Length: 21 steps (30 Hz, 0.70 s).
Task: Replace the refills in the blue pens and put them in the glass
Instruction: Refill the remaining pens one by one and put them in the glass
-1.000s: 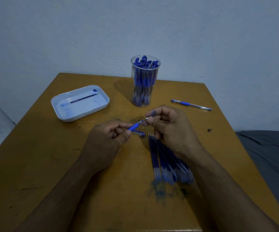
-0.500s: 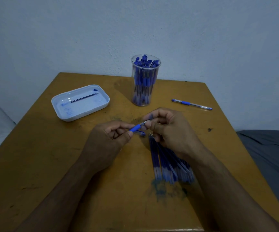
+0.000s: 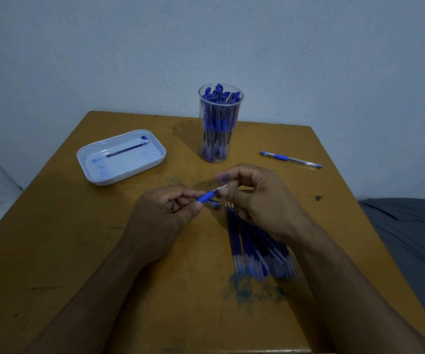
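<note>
My left hand point(image 3: 160, 218) grips a blue pen point(image 3: 206, 196) by its rubber grip, tip pointing up and right. My right hand point(image 3: 262, 200) pinches the pen's metal tip end, its fingers curled and slightly blurred. A small blue pen part point(image 3: 214, 204) lies on the table just below the pen. A bundle of several blue refills point(image 3: 252, 254) lies partly under my right wrist. The clear glass point(image 3: 217, 152) stands behind my hands, holding several blue pens.
A white tray point(image 3: 129, 175) at the left holds one dark refill point(image 3: 127, 150). Another blue pen point(image 3: 290, 159) lies at the right of the glass. The brown table point(image 3: 66, 238) carries blue ink smudges near its front edge. A wall stands close behind.
My right hand's fingers have shifted a little around the pen tip. My left hand and the pen stay almost where they were.
</note>
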Tool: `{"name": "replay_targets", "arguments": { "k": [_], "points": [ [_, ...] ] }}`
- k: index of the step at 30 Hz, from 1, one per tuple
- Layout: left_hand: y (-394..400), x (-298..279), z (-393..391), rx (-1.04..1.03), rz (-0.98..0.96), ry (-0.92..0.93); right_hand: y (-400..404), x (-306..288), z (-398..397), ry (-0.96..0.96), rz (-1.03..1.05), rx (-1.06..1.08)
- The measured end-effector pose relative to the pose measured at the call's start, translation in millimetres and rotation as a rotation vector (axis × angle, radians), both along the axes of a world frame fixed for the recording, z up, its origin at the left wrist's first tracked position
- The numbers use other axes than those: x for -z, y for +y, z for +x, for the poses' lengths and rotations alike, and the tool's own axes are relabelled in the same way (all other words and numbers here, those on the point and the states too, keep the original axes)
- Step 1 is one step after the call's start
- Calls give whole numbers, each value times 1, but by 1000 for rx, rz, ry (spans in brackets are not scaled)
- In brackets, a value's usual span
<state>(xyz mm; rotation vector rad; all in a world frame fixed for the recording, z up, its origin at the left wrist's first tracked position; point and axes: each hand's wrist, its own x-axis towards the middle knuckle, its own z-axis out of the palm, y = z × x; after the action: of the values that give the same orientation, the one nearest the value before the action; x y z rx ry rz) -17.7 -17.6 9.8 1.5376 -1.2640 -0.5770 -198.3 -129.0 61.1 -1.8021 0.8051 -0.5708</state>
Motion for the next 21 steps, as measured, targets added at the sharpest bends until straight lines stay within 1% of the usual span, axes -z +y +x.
{"name": "replay_targets", "arguments": {
  "k": [3, 7, 11, 16, 21],
  "points": [
    [0, 1, 0, -1, -3, 21, 0, 1, 2, 32, -22, 27],
    [0, 1, 0, -9, -5, 11, 1, 5, 4, 97, -143, 79],
    [0, 2, 0, -3, -3, 19, 0, 0, 3, 6, -11, 10],
    [-1, 2, -1, -12, -2, 21, 1, 6, 5, 82, -156, 78],
    [-1, 2, -1, -4, -7, 17, -1, 2, 3, -4, -26, 1]
  ]
}}
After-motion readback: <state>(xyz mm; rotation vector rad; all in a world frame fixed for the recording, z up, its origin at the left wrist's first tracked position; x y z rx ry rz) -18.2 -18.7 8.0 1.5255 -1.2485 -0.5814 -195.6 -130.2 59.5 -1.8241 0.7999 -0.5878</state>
